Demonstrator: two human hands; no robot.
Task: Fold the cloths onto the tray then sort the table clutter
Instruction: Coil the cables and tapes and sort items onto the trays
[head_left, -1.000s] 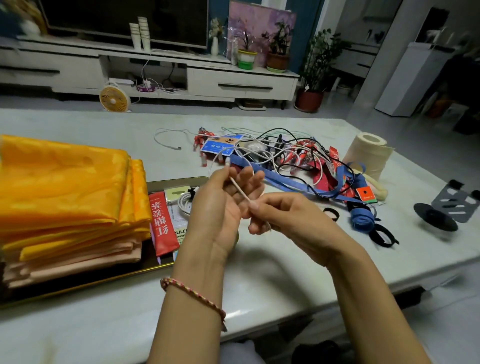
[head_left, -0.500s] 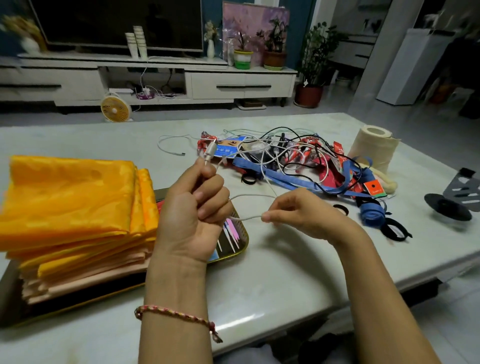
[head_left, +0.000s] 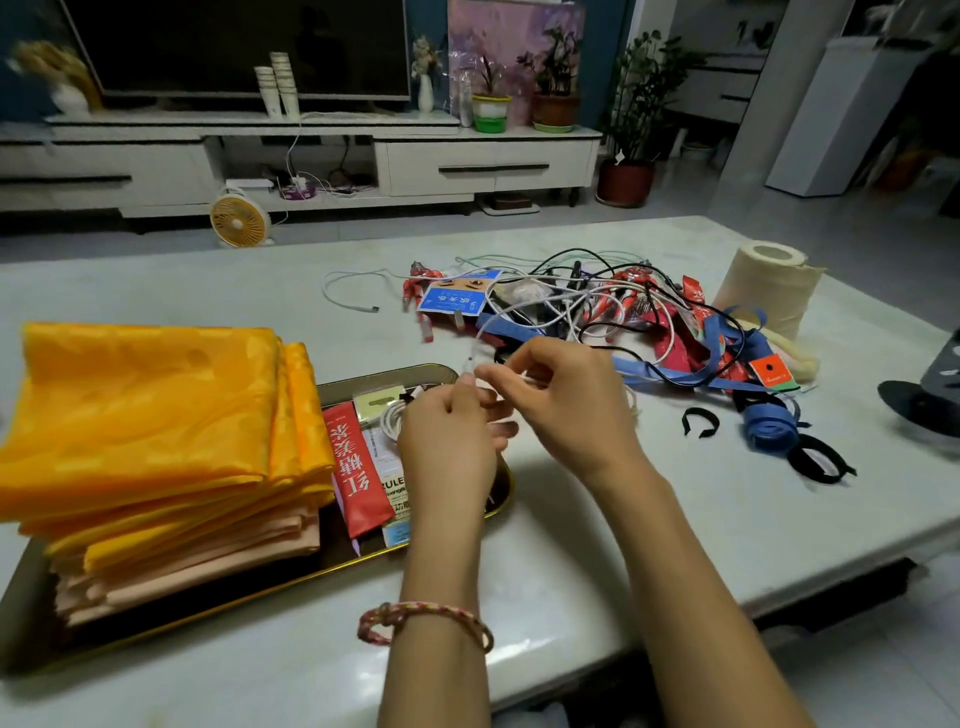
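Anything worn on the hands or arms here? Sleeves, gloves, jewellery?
No sleeves or gloves in view. A braided cord bracelet, pink with pale strands, sits on the wrist behind the left hand. The right hand and its wrist carry nothing; no rings show.

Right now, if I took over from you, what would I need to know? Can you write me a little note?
Left hand grips a thin white cable over the tray's right end; right hand pinches the same cable.
Done: orange and peach cloths lie folded and stacked on the tray, a red packet and small items beside them.
Left: finish this cable, then sort the tangle of cables, straps and packets on the table, plus the blue strap roll and black loops.
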